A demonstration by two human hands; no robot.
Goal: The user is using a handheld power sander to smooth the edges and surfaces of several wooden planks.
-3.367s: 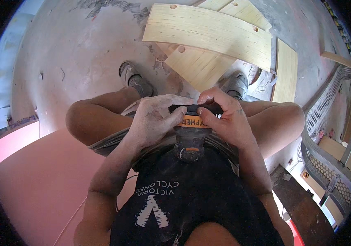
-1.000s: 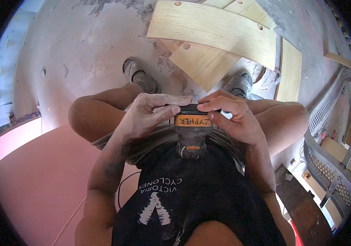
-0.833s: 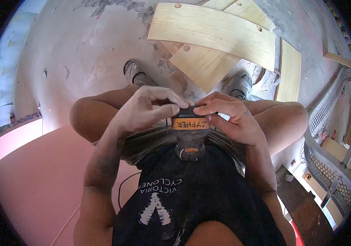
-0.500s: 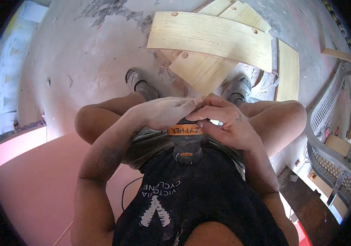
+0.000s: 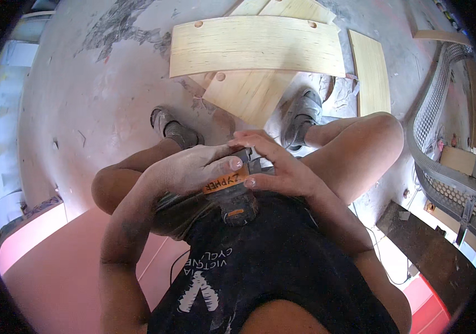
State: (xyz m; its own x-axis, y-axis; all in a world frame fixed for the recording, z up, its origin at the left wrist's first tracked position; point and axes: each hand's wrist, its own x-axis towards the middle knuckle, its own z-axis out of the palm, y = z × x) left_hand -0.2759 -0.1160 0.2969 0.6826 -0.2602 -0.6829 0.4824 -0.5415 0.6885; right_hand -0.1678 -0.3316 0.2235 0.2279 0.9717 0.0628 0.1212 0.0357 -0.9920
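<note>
Sits with knees wide, cradling a dark power tool with an orange band in the lap, close to the black shirt. With the left hand, appears to pinch the tool's far end between thumb and bent fingers; with the right hand, reaches around from the other side, arching fingers over the top and bringing the thumb down beside the band. Cannot tell a firm pinch from a light touch on this right side. Looks midway through handling that end, neither finished nor let go. Can count as done only having the tool within both hands; cannot judge how much remains, with much of that end hidden. Farther out, shows pale wooden boards overlapping on the dusty floor, well apart from both hands.
</note>
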